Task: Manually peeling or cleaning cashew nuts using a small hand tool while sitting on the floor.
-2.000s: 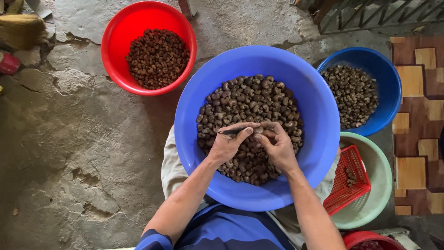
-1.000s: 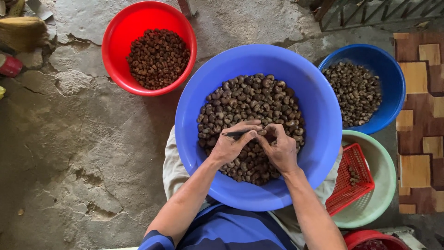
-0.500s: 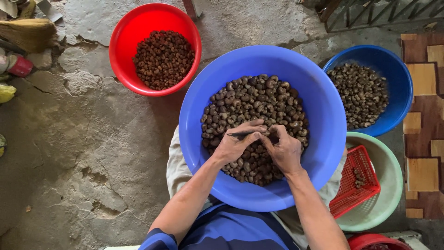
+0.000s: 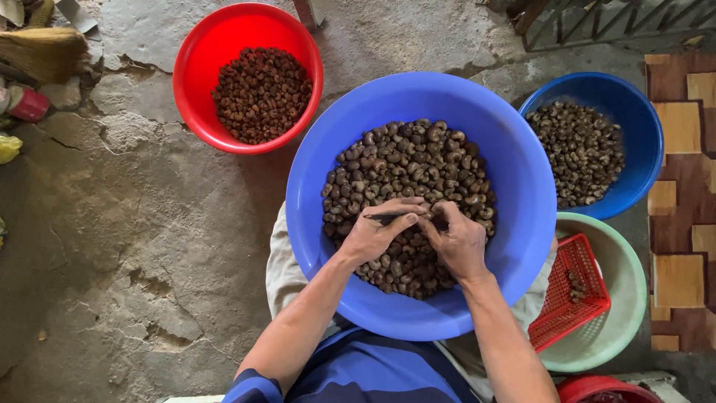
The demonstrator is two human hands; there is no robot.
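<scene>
Left hand (image 4: 375, 233) grips a thin dark pick (image 4: 388, 215); right hand (image 4: 456, 237) pinches a nut against it. Both rest over grey-brown nuts (image 4: 406, 168) in the large blue plastic basin (image 4: 514, 186). A round red plastic bowl (image 4: 194, 67) stands beyond.

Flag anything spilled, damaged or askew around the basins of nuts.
Only the red plastic mesh basket sits tilted inside the pale green basin, and the concrete floor is cracked. No nuts lie spilled.

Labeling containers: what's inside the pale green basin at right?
The pale green basin holds a tilted red mesh basket with a few dark nuts in it. The basin floor under the basket is hidden.
</scene>
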